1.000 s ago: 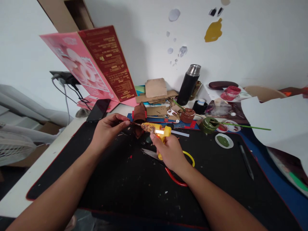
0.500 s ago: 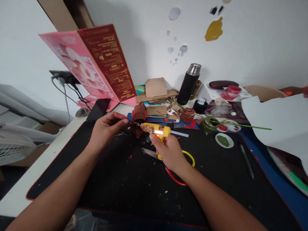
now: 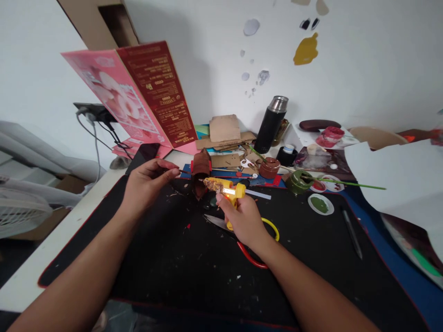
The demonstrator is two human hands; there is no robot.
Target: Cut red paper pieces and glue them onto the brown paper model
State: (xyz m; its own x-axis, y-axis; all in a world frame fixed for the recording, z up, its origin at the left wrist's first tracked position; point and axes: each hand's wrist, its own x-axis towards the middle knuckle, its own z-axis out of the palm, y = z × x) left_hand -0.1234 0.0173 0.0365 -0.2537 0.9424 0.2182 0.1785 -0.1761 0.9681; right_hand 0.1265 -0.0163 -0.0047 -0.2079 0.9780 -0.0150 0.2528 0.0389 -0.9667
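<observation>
Glue gun [image 3: 226, 188] gripped in the right hand [image 3: 244, 219], nozzle by the brown model [image 3: 201, 161] at the desk's back! Left hand [image 3: 147, 186] pinches a thin dark strip [image 3: 184, 171], seemingly not yet attached; joining looks unfinished. Scissors [image 3: 216, 220] crowd underneath, green paint jar [image 3: 298, 182] off right.

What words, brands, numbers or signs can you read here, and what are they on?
None can be read with certainty.
Red panel: rows of gold print, too small and blurred to read.
Pink panel: pale lettering near the top, too blurred.
Cardboard strip: dark print along the edge, too small.
Yellow glue gun: a bright white patch, no letters legible.
</observation>
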